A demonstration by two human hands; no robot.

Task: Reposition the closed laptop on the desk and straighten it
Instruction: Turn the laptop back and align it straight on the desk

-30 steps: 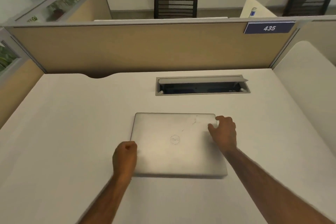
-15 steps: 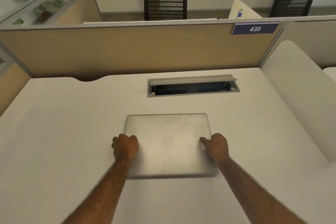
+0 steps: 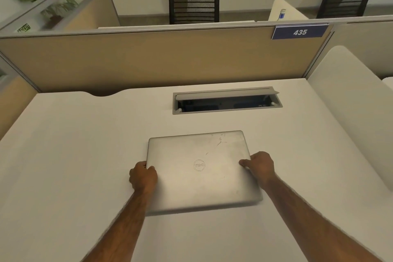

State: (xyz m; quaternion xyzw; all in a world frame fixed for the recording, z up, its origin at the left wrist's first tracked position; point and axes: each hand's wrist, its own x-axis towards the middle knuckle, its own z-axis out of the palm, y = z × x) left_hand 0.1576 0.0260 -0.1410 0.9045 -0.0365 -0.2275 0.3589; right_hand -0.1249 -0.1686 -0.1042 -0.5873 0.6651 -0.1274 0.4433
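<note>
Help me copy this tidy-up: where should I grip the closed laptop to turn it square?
Grip the laptop at the middle of its two short side edges, coming in from either side, as the left hand and right hand do. It lies flat, thin and wide, so opposed side grips probably give the best turning control.

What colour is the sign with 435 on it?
Dark blue rectangular sign with white numerals, head view.
</note>
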